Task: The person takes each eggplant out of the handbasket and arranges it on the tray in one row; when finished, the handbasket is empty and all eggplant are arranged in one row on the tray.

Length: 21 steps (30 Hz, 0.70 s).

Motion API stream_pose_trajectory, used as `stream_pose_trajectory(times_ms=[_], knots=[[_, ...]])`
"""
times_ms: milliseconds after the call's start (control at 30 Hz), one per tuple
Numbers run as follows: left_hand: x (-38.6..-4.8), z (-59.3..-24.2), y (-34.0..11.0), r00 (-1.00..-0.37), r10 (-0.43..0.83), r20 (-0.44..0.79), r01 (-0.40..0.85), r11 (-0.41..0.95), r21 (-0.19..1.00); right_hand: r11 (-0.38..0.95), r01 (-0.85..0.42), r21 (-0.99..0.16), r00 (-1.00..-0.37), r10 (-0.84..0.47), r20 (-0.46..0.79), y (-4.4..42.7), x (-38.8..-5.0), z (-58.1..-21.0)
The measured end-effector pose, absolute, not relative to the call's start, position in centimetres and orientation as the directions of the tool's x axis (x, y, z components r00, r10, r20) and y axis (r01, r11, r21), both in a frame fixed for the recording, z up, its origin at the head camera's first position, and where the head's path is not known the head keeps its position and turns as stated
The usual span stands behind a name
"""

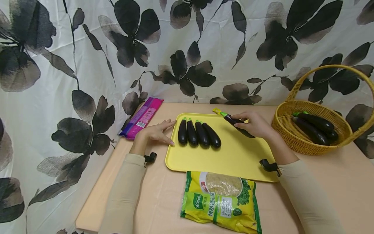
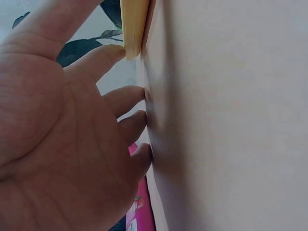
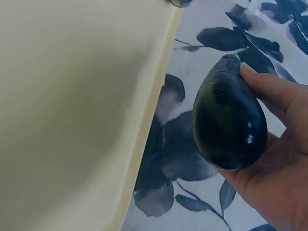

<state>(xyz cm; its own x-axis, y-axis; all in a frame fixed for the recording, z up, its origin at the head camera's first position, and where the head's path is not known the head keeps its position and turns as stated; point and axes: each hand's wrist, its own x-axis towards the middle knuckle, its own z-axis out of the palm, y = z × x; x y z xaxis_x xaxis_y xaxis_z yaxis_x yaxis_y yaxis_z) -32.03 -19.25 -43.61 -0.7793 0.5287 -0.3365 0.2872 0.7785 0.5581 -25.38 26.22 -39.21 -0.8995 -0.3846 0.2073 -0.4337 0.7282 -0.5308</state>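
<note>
My right hand [image 1: 255, 125] grips a dark purple eggplant [image 1: 230, 119] by its sides, above the right part of a yellow tray [image 1: 193, 161]. The green stem end points back and left; in the right wrist view the rounded end of the eggplant [image 3: 231, 120] faces the camera. Several more eggplants [image 1: 200, 133] lie side by side on the tray's left half, stems toward the back. At the left rim, my left hand [image 1: 155, 132] is spread with its thumb and a fingertip touching the tray. Its other fingertips rest on the table in the left wrist view.
A wicker basket [image 1: 292, 138] with a tall handle stands right of the tray, with eggplants [image 1: 318, 123] inside. In front lies a yellow-green Knorr bag [image 1: 220, 201]. A pink-purple packet [image 1: 143, 118] lies at the back left, beside the floral curtain [image 1: 175, 39].
</note>
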Motion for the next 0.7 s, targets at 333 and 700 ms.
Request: stream_pose_trajectory(times_ms=[333,700], knots=[[-32.1,-43.5,-19.3,-0.783,0.518,-0.343,0.283,0.789,0.546,0.748,-0.446,-0.491,-0.880,-0.466,0.090,24.4,-26.6,-39.9],[-32.2,-43.7,-19.2,-0.776,0.533,-0.338,0.290,0.777,0.560,0.777,-0.413,-0.476,-0.886,-0.463,0.012,23.4,-27.7,-42.0]])
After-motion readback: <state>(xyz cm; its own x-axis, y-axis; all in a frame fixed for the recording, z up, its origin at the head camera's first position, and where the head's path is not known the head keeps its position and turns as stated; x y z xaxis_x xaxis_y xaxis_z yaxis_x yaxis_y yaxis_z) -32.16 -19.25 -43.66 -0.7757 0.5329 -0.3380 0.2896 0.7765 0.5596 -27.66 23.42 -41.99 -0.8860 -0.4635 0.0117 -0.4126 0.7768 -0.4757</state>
